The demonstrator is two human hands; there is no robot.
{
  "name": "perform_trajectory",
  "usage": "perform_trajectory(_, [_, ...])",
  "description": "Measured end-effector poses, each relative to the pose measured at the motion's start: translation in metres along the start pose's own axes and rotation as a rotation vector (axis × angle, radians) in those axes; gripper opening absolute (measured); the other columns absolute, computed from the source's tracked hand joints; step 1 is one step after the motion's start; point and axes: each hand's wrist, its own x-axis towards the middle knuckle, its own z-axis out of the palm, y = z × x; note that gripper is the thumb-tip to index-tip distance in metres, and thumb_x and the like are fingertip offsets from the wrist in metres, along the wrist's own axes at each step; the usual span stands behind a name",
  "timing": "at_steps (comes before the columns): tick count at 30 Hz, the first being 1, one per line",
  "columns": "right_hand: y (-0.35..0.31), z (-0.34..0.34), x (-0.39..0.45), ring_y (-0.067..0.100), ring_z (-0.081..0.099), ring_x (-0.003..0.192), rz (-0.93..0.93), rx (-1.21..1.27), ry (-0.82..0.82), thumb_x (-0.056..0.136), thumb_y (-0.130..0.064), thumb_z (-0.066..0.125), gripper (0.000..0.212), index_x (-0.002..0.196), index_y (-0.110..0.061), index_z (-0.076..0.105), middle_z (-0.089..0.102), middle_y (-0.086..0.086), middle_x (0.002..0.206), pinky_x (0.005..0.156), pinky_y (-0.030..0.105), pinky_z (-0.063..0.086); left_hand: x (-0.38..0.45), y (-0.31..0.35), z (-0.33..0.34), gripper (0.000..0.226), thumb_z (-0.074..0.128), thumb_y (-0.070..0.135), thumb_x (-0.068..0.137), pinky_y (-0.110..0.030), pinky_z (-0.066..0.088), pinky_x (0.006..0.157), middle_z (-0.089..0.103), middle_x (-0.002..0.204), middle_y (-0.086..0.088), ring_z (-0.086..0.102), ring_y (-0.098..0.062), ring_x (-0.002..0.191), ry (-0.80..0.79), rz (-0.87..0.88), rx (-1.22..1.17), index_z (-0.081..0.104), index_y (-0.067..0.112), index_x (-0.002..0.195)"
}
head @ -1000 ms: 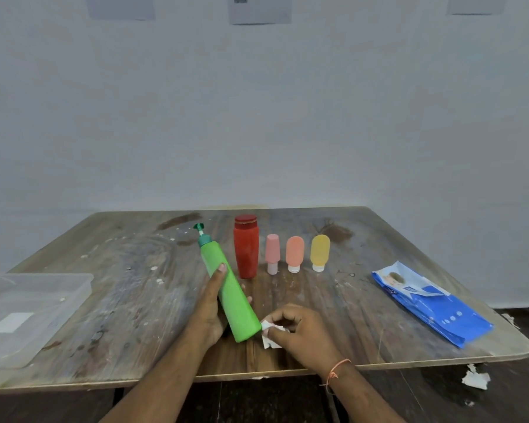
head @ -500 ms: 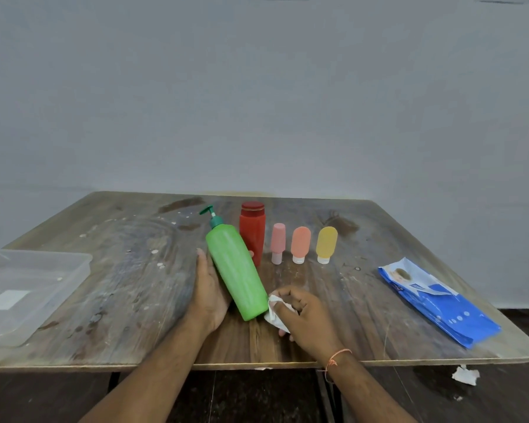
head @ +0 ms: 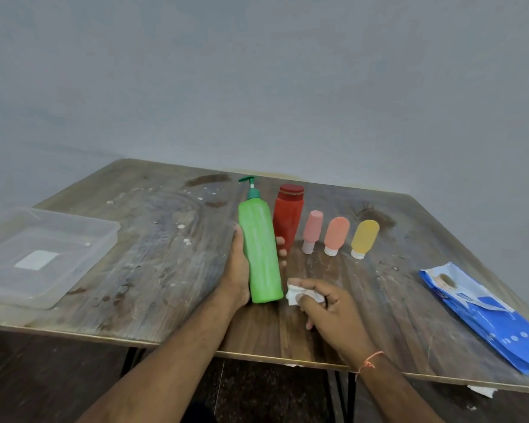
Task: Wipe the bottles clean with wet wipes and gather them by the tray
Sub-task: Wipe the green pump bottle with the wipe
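Observation:
My left hand (head: 237, 270) grips a tall green pump bottle (head: 261, 251) from behind, tilted with its base toward me above the table. Just right of the bottle's base, my right hand (head: 327, 306) pinches a crumpled white wet wipe (head: 297, 294). Behind them stand a red bottle (head: 289, 219), a pink bottle (head: 312, 230), an orange bottle (head: 336, 235) and a yellow bottle (head: 364, 238) in a row. A clear plastic tray (head: 40, 257) sits at the table's left edge.
A blue wet-wipe pack (head: 483, 312) lies on the right side of the worn wooden table (head: 165, 264). A scrap of white paper (head: 481, 391) lies on the floor below the right edge. A grey wall backs the table.
The green bottle has swung more upright in my left hand, pump pointing away. My right hand with the wipe has stayed beside the bottle's base. The view has tilted.

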Motion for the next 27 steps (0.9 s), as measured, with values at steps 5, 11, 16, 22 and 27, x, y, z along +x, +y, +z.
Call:
perform_trajectory(5, [0.004,0.007,0.004,0.007,0.068,0.067,-0.06,0.005,0.05,0.1,-0.011,0.072,0.025,0.114,-0.03,0.08,0.079,-0.011,0.108,0.054,0.024,0.056,0.007,0.012,-0.01,0.088,0.023,0.072,0.102,-0.043,0.059,0.078,0.07,0.13,-0.023,0.069,-0.031,0.093,-0.042,-0.018,-0.061,0.071,0.005,0.132])
perform_trajectory(11, [0.012,0.02,0.015,0.017,0.076,0.086,-0.078,-0.045,0.103,0.09,-0.018,0.086,0.021,0.106,-0.029,0.08,0.081,-0.008,0.101,0.072,0.046,0.066,0.006,0.011,-0.011,0.093,0.019,0.074,0.101,-0.042,0.052,0.076,0.071,0.116,-0.021,0.063,-0.028,0.08,-0.108,-0.013,-0.045,0.08,0.005,0.115])
perform_trajectory(16, [0.012,0.021,0.018,0.014,0.076,0.099,-0.214,-0.111,0.103,0.089,-0.015,0.086,0.016,0.101,-0.026,0.085,0.081,-0.011,0.104,0.084,0.041,0.064,0.004,0.01,-0.011,0.092,0.02,0.075,0.1,-0.043,0.051,0.077,0.066,0.109,-0.023,0.063,-0.028,0.079,-0.174,-0.006,-0.027,0.08,0.005,0.111])
perform_trajectory(22, [0.018,0.024,0.016,0.016,0.076,0.093,-0.252,-0.15,0.083,0.085,-0.005,0.087,0.02,0.095,-0.022,0.087,0.08,-0.01,0.096,0.08,0.04,0.063,0.003,0.009,-0.011,0.085,0.024,0.071,0.102,-0.041,0.054,0.073,0.07,0.109,-0.017,0.061,-0.029,0.081,-0.155,0.015,-0.071,0.075,0.006,0.118])
perform_trajectory(27, [0.014,0.024,0.017,0.013,0.076,0.095,-0.266,-0.159,0.1,0.088,-0.008,0.086,0.018,0.099,-0.022,0.087,0.08,-0.011,0.099,0.082,0.038,0.063,0.0,0.009,-0.009,0.085,0.021,0.071,0.103,-0.042,0.053,0.074,0.07,0.106,-0.016,0.062,-0.029,0.081,-0.158,0.03,-0.048,0.08,0.01,0.11])
